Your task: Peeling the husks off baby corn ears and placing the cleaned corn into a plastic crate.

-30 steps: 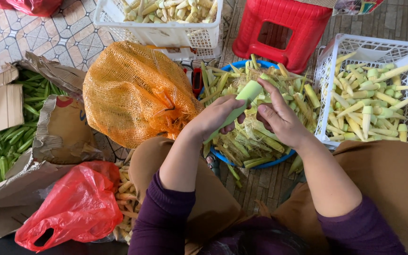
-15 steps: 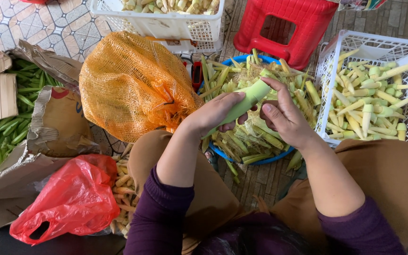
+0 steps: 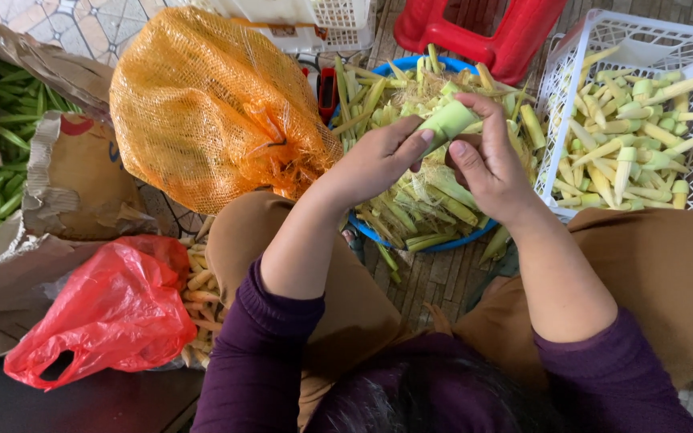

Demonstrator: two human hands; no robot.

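Baby corn ear (image 3: 447,120), still in green husk, is pinched between left hand (image 3: 374,160) and right hand (image 3: 487,164) fingers, above the blue basin (image 3: 411,240) of husks. Orange mesh sack (image 3: 210,104) sits left, white crate (image 3: 643,48) of peeled corn right.

Single view, head-worn camera, looking steeply down over the wearer's own head and lap. Close range: forearms fill the centre, both hands at upper middle. Frame reaches the tiled floor (image 3: 58,20) at top left, white crate (image 3: 579,48) at right edge. No second view to overlap.
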